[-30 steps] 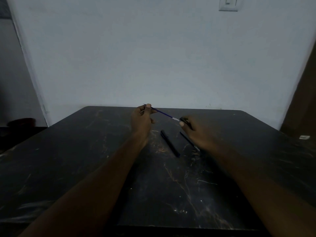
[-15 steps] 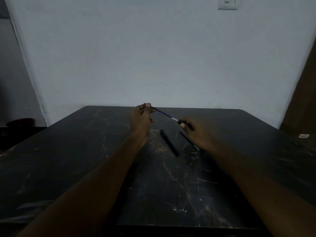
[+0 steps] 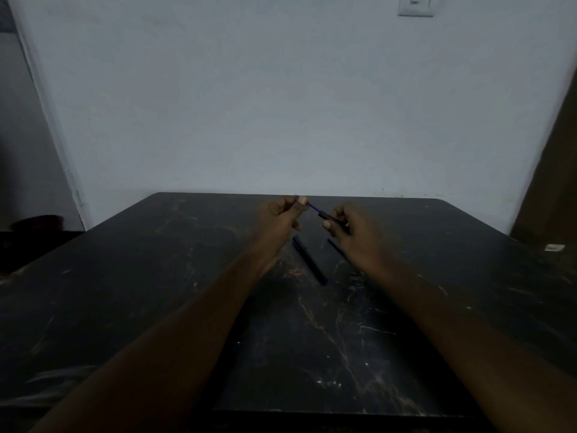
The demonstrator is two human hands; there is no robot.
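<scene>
Head view — left fingers pinch refill, right fingers grip barrel

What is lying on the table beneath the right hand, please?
A thin dark rod pokes out from beneath the right hand; the hand covers its near end, so what it is cannot be told.

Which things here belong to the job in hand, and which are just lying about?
In hand: blue refill, pinched by left hand; black barrel, held by right hand.
Lying about: black pen and thin dark rod on the table; wall switch.
</scene>
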